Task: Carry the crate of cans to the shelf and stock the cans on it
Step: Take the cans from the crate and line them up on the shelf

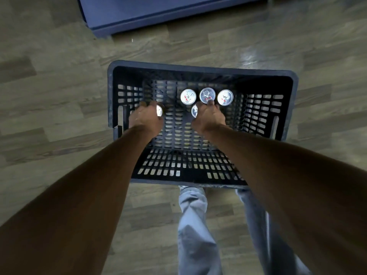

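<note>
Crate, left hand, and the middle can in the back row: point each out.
crate (200, 70), head view, far rim.
left hand (144, 118), head view, back of the hand.
middle can (207, 95), head view, its lid.

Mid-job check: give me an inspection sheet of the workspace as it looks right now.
Surface: wood-plank floor; crate sits on it.
Job's things: dark slatted crate holds five cans; three uncovered in a row, two partly under the hands.
Clutter: nothing seen.
Hands: left hand over the left can; right hand over the middle can; whether either grips, cannot tell.
Cables: nothing seen.
Surroundings: blue base ahead, possibly the shelf; jeans below.
</note>
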Available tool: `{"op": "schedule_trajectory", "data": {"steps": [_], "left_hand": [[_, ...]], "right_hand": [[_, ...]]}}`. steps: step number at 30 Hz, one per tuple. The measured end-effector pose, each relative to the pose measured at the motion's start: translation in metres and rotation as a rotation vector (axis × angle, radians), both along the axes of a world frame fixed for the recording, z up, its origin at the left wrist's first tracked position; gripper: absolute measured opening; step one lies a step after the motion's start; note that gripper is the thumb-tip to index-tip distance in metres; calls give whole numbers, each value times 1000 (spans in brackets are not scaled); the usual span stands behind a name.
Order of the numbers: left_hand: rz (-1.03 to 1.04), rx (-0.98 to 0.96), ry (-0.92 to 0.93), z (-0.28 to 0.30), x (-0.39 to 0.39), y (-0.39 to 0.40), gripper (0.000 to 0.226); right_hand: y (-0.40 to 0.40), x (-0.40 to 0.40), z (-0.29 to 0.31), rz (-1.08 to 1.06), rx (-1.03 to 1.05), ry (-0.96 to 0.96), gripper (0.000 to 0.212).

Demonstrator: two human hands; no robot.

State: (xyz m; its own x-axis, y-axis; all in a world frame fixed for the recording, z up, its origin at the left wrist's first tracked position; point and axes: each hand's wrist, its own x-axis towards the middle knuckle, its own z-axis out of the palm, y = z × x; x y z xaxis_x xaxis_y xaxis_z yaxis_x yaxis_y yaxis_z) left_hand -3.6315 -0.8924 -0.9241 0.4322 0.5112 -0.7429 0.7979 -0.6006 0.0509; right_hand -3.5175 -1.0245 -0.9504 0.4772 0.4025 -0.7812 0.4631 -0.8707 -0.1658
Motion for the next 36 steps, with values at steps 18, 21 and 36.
{"op": "schedule_trajectory", "data": {"steps": [18,21,36], "left_hand": [[129,-88,-93,-63,-12,-29,40],[109,-85,-57,-59,-22,-29,40],[157,-119,-72,43,23,-6,30]], "right_hand": [[14,-30,-118,159,-245,13,48],[11,-34,-110,234,-201,-37,42],[33,10,41,380,49,-68,42]]}}
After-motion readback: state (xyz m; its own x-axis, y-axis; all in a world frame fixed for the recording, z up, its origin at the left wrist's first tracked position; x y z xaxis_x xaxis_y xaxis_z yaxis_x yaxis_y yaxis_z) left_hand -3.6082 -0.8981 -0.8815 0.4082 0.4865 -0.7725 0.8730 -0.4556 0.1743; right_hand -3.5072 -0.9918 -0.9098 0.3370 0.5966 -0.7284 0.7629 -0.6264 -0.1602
